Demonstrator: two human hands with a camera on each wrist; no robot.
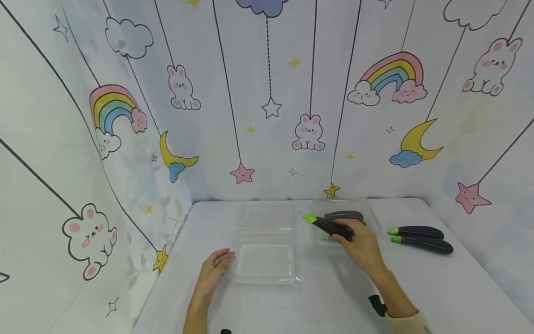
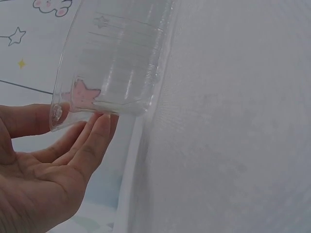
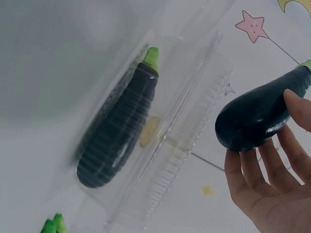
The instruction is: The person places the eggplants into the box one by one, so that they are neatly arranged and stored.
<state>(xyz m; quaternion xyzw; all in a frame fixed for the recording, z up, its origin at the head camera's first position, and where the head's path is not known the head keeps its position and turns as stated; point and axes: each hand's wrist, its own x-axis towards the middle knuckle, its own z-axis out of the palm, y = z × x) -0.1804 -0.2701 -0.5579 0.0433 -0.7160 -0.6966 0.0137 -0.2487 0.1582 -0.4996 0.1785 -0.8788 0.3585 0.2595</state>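
My right hand grips a dark eggplant with a green stem, fingers under it and thumb over it. In the head view it is above an open clear plastic box. Another eggplant lies in that box, as the right wrist view shows. Behind the hand a dark eggplant shows; below the held one a green stem peeks out. At the near left, my left hand holds the left edge of a second clear box, thumb at its rim and fingertips against its wall.
Two more eggplants lie side by side on the white table at the right. The second box's lid lies open toward the back. A cloth with cartoon rabbits and stars hangs behind the table and at both sides.
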